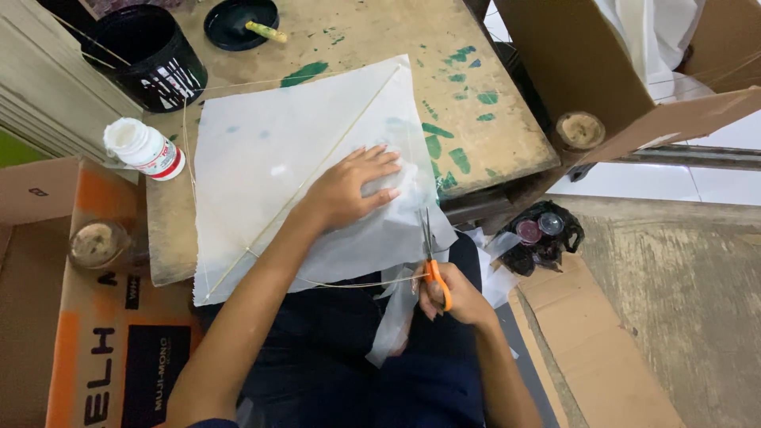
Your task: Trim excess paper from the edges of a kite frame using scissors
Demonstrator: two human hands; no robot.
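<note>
Hands first: the left hand (353, 189) lies spread and flat on the white paper sheet (301, 166), pressing it to the worktop (507, 143), while the right hand (456, 295) has its fingers closed through the orange handles of the scissors (429, 252), blades parted at the sheet's near right edge. Thin bamboo sticks (317, 170) already cross the sheet, and a trimmed strip of paper (396, 317) hangs over the lap, so the right edge looks partly cut; how much trimming is left cannot be told. Counted: one sheet, one pair of scissors, one white glue bottle (147, 149) at the left, one black bucket (151, 51) and one dark dish (240, 22) at the far side.
</note>
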